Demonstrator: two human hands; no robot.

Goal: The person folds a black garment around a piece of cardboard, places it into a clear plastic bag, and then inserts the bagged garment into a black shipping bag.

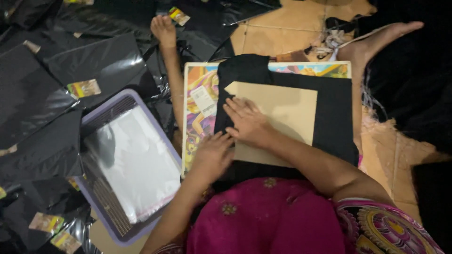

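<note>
A black garment (335,113) lies spread over a colourful printed board (197,122) resting on my legs. A tan cardboard sheet (292,108) sits on top of the cloth. My right hand (247,123) presses flat on the left part of the cardboard, fingers spread. My left hand (213,155) lies at the cloth's left edge near the board, fingers bent over the black fabric; whether it grips the cloth is unclear.
A purple plastic basket (101,113) with clear plastic bags (136,164) stands to the left. Packed black items in shiny bags (94,61) cover the floor at left and top. My bare feet (164,29) stretch out ahead on tan tiles (296,19).
</note>
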